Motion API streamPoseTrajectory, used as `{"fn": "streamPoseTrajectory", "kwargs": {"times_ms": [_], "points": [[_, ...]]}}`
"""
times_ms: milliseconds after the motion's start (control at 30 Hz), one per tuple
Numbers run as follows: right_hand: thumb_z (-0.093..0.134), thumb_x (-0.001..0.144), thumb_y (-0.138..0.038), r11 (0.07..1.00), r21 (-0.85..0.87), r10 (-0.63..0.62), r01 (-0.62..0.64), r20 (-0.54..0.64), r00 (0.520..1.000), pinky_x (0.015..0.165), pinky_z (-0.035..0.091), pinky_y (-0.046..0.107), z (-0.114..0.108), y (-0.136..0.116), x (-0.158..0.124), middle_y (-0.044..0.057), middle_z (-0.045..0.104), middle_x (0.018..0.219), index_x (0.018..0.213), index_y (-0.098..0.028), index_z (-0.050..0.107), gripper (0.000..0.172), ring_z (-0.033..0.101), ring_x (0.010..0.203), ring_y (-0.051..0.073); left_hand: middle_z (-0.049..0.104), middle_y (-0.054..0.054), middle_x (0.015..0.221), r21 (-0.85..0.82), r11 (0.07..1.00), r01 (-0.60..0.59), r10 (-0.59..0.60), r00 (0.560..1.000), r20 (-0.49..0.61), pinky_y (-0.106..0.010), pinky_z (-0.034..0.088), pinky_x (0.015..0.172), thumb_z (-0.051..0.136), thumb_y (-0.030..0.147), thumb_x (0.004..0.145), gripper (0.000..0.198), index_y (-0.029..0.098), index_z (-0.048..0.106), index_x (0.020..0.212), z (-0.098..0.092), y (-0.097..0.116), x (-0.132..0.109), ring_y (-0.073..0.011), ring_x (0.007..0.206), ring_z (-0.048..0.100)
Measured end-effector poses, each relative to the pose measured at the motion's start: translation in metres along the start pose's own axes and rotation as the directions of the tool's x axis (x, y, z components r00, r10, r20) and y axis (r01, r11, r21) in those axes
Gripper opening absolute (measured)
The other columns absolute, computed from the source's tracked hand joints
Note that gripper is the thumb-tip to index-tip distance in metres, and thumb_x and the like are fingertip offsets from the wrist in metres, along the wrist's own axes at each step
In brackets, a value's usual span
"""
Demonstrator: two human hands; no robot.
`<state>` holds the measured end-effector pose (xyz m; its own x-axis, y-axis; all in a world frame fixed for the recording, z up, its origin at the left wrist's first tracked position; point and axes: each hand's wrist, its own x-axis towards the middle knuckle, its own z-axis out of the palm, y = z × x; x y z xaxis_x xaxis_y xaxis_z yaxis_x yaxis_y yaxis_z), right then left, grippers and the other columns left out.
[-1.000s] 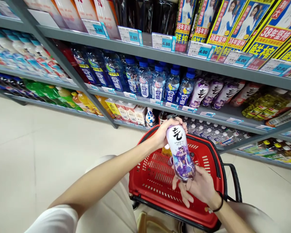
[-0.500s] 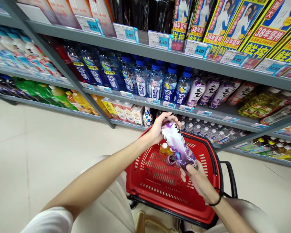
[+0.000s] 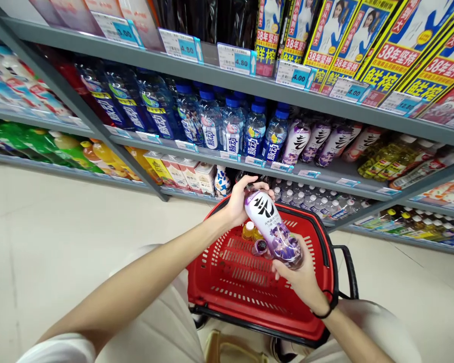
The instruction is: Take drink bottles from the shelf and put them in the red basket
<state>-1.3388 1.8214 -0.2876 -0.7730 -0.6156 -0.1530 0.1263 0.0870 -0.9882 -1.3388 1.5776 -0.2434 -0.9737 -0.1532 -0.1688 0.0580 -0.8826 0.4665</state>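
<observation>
Tilted above the red shopping basket [image 3: 227,302] is a drink bottle [image 3: 270,222] with a white and purple label, its large dark lettering facing me. My left hand [image 3: 244,199] wraps round its neck end, covering the cap. My right hand [image 3: 297,272] grips the base end, thumb on the near side, with a black band on the wrist. Down in the basket lie small bottles: a yellow bottle with a white cap [image 3: 248,230] and a bottle with a dark cap [image 3: 261,246], both partly hidden behind the held bottle.
Behind the basket stand shelves with blue-capped bottles [image 3: 232,126], more purple-labelled bottles [image 3: 297,138], cartons [image 3: 176,171] and yellow drink boxes [image 3: 329,35]. A grey shelf edge [image 3: 212,75] carries price tags. The basket's black handle [image 3: 350,269] sticks out to the right. Pale floor tiles [image 3: 60,232] lie at left.
The bottle has been turned about its length between my hands, so the large lettering now faces me. Both hands still hold it. The view has shifted slightly to the right.
</observation>
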Motion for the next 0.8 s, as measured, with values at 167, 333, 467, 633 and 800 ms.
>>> {"fn": "streamPoseTrajectory", "kwargs": {"times_ms": [167,333,467,633,800], "points": [[0.092,0.07,-0.028,0.988,-0.081,-0.133,0.13,-0.038,0.99,0.088,0.055,0.034,0.002,-0.01,0.0,0.005,0.064,0.115,0.124,-0.025,0.052,0.067,0.067,0.098,0.021,0.069,-0.011,0.074,-0.181,0.983,0.032,-0.046,0.996,-0.078,-0.037,0.058,0.073,0.063,0.039,0.079,0.028,0.011,0.068,0.077,0.0,-0.007,0.001,-0.0231,0.069,0.067],[0.094,0.067,-0.031,0.997,0.036,-0.061,0.061,-0.004,0.998,0.069,0.058,0.031,0.0,-0.019,0.0,0.005,0.069,0.105,0.128,-0.026,0.051,0.075,0.068,0.077,0.018,0.062,-0.007,0.064,-0.287,0.958,0.009,-0.028,0.998,-0.062,-0.038,0.059,0.071,0.06,0.034,0.076,0.022,0.016,0.057,0.064,-0.004,-0.013,0.005,-0.0213,0.063,0.064],[0.09,0.074,-0.039,0.97,0.194,0.108,-0.143,0.181,0.978,0.032,0.031,0.019,-0.001,-0.015,-0.002,-0.012,0.055,0.059,0.126,-0.026,0.046,0.069,0.032,0.032,0.005,0.062,-0.007,0.062,-0.33,0.944,-0.016,-0.035,0.988,-0.149,-0.038,0.061,0.069,0.058,0.03,0.075,0.017,0.017,0.055,0.064,-0.006,-0.021,0.009,-0.0211,0.062,0.064],[0.083,0.082,-0.048,0.896,0.416,0.036,-0.152,0.275,0.961,0.036,0.038,0.019,-0.002,-0.022,-0.002,-0.008,0.061,0.063,0.103,-0.025,0.053,0.044,0.034,0.037,0.004,0.066,-0.009,0.065,-0.401,0.916,-0.025,-0.112,0.943,-0.314,-0.038,0.062,0.067,0.056,0.027,0.074,0.013,0.015,0.061,0.072,-0.007,-0.035,0.011,-0.0226,0.063,0.067],[0.047,0.094,-0.074,0.825,0.501,0.084,-0.263,0.351,0.933,0.045,0.049,0.03,0.0,-0.042,0.003,0.012,0.075,0.087,0.101,-0.018,0.066,0.06,0.056,0.053,0.016,0.066,-0.01,0.065,-0.396,0.917,-0.048,-0.076,0.954,-0.292,-0.04,0.064,0.072,0.056,0.027,0.075,0.014,0.015,0.061,0.071,-0.006,-0.032,0.014,-0.0217,0.062,0.066]]}}
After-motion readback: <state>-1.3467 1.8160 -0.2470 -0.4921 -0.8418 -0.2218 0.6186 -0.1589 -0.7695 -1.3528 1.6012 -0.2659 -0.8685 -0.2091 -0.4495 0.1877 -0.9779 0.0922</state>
